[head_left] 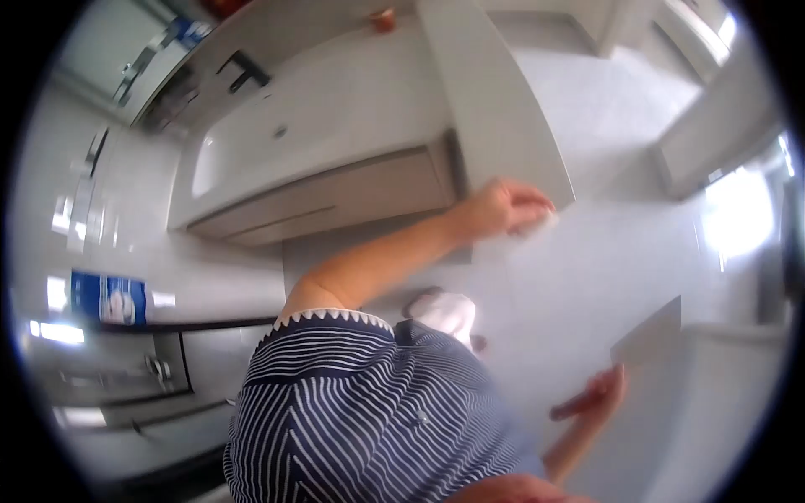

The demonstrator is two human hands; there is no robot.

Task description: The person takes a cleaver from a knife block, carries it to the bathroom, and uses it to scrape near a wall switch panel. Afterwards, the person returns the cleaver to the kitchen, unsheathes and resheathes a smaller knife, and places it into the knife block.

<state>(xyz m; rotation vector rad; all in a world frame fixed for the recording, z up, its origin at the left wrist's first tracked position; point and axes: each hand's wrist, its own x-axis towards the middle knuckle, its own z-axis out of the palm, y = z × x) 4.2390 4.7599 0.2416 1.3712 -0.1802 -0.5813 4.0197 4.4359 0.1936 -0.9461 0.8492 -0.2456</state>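
My left hand (pixel 501 210) reaches out past the corner of the washbasin counter (pixel 495 109), over the pale tiled floor. Its fingers are curled together, and a small whitish thing shows blurred at their tips; I cannot make out what it is. At the lower right, my right hand (pixel 597 394) hangs low beside a grey mat or panel (pixel 654 352). Its fingers look loosely apart with nothing visible between them, though motion blurs them. Between the arms is my striped shirt (pixel 377 411), with a white shoe (pixel 449 317) below.
A white basin (pixel 352 92) with a black faucet (pixel 243 71) stands at the upper left, above a drawer cabinet (pixel 335 201). A small orange cup (pixel 383 20) is on its far edge. A blue packet (pixel 109 298) is at the left wall. White partitions (pixel 713 134) stand at the right.
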